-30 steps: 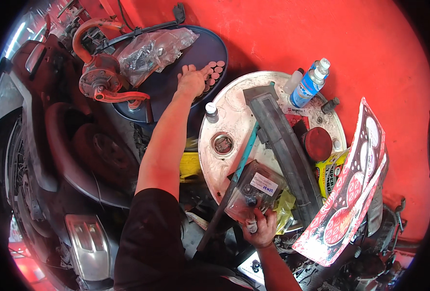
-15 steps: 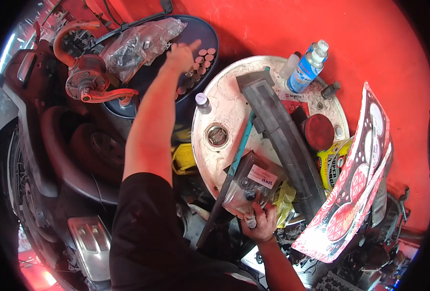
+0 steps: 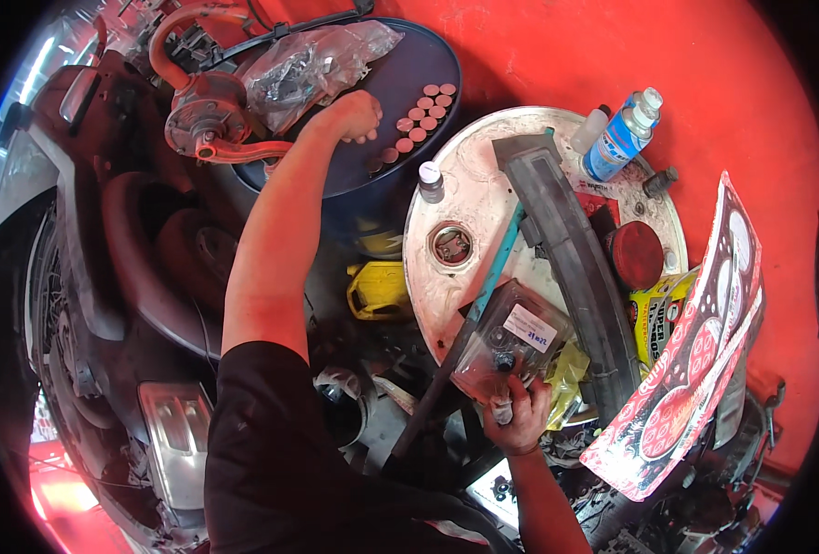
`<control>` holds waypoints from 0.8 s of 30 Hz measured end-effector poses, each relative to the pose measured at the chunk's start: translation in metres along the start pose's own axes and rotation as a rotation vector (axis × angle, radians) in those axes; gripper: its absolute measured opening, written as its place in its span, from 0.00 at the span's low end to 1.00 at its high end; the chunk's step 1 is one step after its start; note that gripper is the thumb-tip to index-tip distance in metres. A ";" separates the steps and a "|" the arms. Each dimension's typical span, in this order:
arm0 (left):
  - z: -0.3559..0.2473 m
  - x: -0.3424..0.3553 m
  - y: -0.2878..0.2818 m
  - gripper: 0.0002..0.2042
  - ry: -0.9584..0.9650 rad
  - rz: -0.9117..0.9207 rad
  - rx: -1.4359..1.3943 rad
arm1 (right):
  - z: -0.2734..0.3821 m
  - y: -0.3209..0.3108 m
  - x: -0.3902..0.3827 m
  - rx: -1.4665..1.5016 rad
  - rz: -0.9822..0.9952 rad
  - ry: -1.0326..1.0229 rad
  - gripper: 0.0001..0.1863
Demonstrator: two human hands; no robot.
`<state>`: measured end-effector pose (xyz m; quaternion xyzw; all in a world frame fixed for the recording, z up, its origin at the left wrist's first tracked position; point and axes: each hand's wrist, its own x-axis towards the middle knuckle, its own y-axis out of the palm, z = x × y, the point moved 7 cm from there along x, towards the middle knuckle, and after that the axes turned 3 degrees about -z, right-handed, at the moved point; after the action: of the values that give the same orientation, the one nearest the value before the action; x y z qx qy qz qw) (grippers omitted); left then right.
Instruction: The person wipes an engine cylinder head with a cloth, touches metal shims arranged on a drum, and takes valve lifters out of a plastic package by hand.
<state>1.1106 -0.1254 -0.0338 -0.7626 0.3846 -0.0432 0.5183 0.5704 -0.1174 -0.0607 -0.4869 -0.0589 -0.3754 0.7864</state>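
Observation:
My left hand (image 3: pixel 358 117) reaches over a dark blue drum top (image 3: pixel 409 55), its fingers curled closed; what they hold, if anything, is hidden. Just right of it, small round flat discs (image 3: pixel 417 115) lie in slanting rows, several of them. A crumpled clear plastic bag (image 3: pixel 312 69) with dark contents lies beyond that hand. On the white drum top (image 3: pixel 437 300), my right hand (image 3: pixel 523 414) is at the near edge of a clear plastic box (image 3: pixel 492 355) with a white label. Its fingers close round a small pale, shiny thing, too small to name.
An orange-red hand-crank pump (image 3: pixel 208 115) stands left of the discs. The white drum bears a long black plastic part (image 3: pixel 561 249), a blue-and-white spray can (image 3: pixel 623 137), a small bottle (image 3: pixel 430 182) and a red round lid (image 3: pixel 637 254). A printed gasket sheet (image 3: pixel 677 388) juts up at right.
The view has shifted, so the drums sit further right. My left hand has drawn back from the discs and its outstretched finger has curled in. My right hand stays by the plastic box.

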 end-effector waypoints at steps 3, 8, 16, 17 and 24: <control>-0.004 -0.017 0.007 0.15 0.040 0.050 0.010 | 0.001 0.000 0.002 0.006 0.011 -0.001 0.32; -0.002 -0.029 0.005 0.15 0.165 -0.082 0.134 | 0.004 -0.002 0.004 0.028 -0.012 -0.002 0.29; -0.020 -0.046 0.004 0.16 0.237 -0.172 0.151 | 0.006 -0.004 0.004 0.019 -0.033 -0.008 0.27; -0.021 -0.046 0.005 0.16 0.222 -0.168 0.150 | 0.006 -0.004 0.005 0.019 -0.027 -0.006 0.27; -0.021 -0.060 0.011 0.14 0.177 -0.051 0.230 | 0.006 -0.003 0.005 0.011 -0.011 0.018 0.29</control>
<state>1.0527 -0.1047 -0.0133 -0.7010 0.4019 -0.1669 0.5650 0.5730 -0.1161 -0.0534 -0.4789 -0.0569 -0.3838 0.7875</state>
